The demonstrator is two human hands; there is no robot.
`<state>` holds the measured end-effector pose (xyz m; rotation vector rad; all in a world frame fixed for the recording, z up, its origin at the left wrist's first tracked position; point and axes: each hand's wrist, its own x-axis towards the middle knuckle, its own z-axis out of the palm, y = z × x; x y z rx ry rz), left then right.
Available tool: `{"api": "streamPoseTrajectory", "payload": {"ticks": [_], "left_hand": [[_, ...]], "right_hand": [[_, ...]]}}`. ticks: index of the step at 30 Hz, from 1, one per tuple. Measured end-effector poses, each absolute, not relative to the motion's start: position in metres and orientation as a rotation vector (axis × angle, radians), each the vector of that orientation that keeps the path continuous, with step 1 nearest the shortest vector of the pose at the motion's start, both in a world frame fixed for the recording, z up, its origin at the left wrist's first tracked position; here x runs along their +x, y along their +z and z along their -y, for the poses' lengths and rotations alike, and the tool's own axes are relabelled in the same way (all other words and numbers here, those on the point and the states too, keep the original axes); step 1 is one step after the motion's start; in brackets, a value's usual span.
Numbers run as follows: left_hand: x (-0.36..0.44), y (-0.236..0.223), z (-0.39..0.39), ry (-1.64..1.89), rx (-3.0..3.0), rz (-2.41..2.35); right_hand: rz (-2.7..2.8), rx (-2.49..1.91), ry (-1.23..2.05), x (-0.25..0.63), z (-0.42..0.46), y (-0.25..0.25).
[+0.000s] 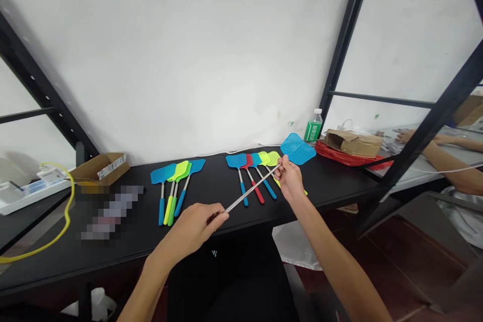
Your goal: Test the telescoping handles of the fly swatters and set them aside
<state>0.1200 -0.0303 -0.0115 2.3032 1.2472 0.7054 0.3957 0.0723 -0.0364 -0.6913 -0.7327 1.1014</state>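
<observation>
I hold a blue fly swatter (pixel 299 149) above the black table (pixel 211 196), its thin metal rod stretched out between my hands. My left hand (pixel 198 226) is closed round the rod's near end, whose grip is hidden in the fist. My right hand (pixel 291 180) pinches the rod just below the blue mesh head. On the table under it lie several swatters (pixel 252 171) in blue, red and yellow-green. A second group of swatters (pixel 176 183), blue and green, lies to the left.
A small open cardboard box (pixel 98 167) sits at the back left beside a yellow cable (pixel 68 211). A green-labelled bottle (pixel 313 128), a torn cardboard box (pixel 352 142) and a red bag (pixel 339 157) are at the back right. Another person's arms (pixel 449 158) rest on the neighbouring table, behind black frame posts.
</observation>
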Motion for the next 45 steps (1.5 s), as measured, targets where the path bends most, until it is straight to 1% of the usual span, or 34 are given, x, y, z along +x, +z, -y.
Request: {"api": "streamPoseTrajectory", "payload": {"ticks": [4,8,11,13,16,18,19,21,23,29,32,41,45], "left_hand": [[0.114,-0.01,0.028,0.686,2.345,-1.405],[0.101,-0.012,0.021,0.733,2.384,-1.676],[0.095,-0.015,0.017,0.853,2.404,-1.827],[0.099,-0.015,0.017,0.989,2.46,-1.838],[0.115,-0.013,0.026,1.23,2.496,-1.741],[0.129,-0.012,0.034,1.336,2.405,-1.581],[0.135,-0.012,0.037,1.316,2.318,-1.479],[0.143,-0.015,0.04,1.152,2.105,-1.273],[0.146,-0.021,0.037,1.045,1.887,-1.166],[0.134,-0.036,0.014,1.186,1.462,-1.067],[0.132,-0.033,0.014,1.223,1.394,-0.979],[0.134,-0.027,0.018,1.18,1.425,-1.004],[0.127,-0.026,0.015,1.229,1.386,-0.981]], "right_hand": [[0.763,-0.657,1.193,0.395,-0.07,-0.039],[0.851,-0.627,1.3,0.385,-0.065,-0.041],[0.908,-0.641,1.369,0.374,-0.061,-0.044],[0.938,-0.661,1.396,0.367,-0.059,-0.045],[0.944,-0.69,1.377,0.36,-0.056,-0.048],[0.907,-0.702,1.351,0.359,-0.056,-0.049],[0.882,-0.701,1.345,0.36,-0.056,-0.049],[0.837,-0.679,1.346,0.362,-0.056,-0.048],[0.816,-0.642,1.359,0.364,-0.056,-0.047],[0.887,-0.626,1.359,0.36,-0.045,-0.036],[0.948,-0.627,1.374,0.356,-0.039,-0.032],[0.902,-0.645,1.324,0.362,-0.045,-0.035],[0.88,-0.655,1.326,0.365,-0.049,-0.037]]}}
